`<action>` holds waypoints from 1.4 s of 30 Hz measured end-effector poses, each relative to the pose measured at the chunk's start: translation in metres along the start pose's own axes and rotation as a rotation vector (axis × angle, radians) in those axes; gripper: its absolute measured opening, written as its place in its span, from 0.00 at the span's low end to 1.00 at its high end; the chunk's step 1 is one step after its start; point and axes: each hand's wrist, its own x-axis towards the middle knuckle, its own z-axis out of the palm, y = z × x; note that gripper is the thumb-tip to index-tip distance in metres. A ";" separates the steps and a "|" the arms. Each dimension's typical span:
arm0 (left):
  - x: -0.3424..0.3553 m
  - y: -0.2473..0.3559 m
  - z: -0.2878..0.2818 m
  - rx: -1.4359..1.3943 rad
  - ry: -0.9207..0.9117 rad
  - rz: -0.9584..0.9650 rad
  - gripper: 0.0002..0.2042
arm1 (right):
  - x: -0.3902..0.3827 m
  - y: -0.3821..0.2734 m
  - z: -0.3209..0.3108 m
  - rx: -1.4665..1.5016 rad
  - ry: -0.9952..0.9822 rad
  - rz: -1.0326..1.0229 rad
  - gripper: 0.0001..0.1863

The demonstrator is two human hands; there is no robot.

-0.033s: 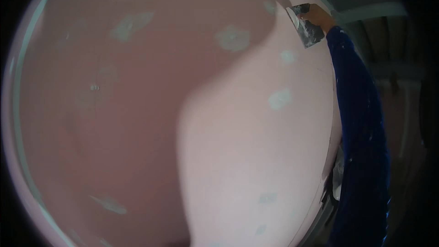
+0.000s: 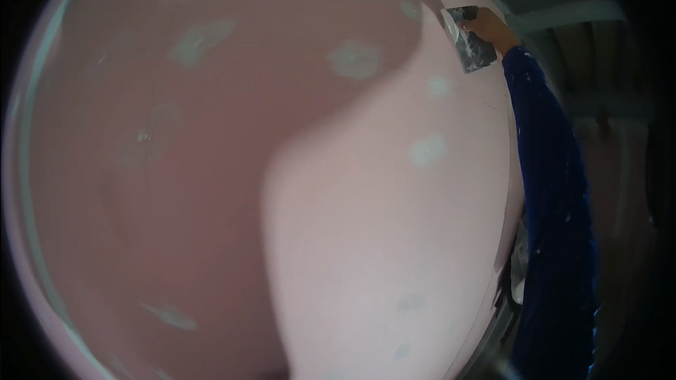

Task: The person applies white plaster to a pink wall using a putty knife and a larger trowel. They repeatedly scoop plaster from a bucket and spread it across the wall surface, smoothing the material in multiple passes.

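My right hand (image 2: 487, 27) is closed around a wide putty knife (image 2: 476, 55) at the upper right, arm raised in a blue sleeve (image 2: 553, 190). White compound is smeared over the knife's dark blade, whose edge is at or very near the pink wall board (image 2: 366, 239); whether it touches I cannot tell. Left of and below the knife, the board bears pale filler patches, among them a small one (image 2: 438, 85), a larger one (image 2: 427, 151) and a round one (image 2: 355, 60). My left hand is out of sight.
A broad shadow covers the board's left and upper part. More filler marks (image 2: 202, 41) show there, with small pale dots (image 2: 144, 137) below. A pale strip (image 2: 26, 134) runs down the left edge. Beside my sleeve is a whitish object (image 2: 519, 271), partly hidden. The far right is dark.
The wall patches and the shadow's edge sit slightly farther left in the picture. My right hand and the putty knife have barely moved, and the grip is the same.
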 end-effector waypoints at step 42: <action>0.079 0.024 0.026 0.417 -0.246 -0.117 0.41 | -0.235 0.128 0.042 -0.109 -0.069 0.070 0.18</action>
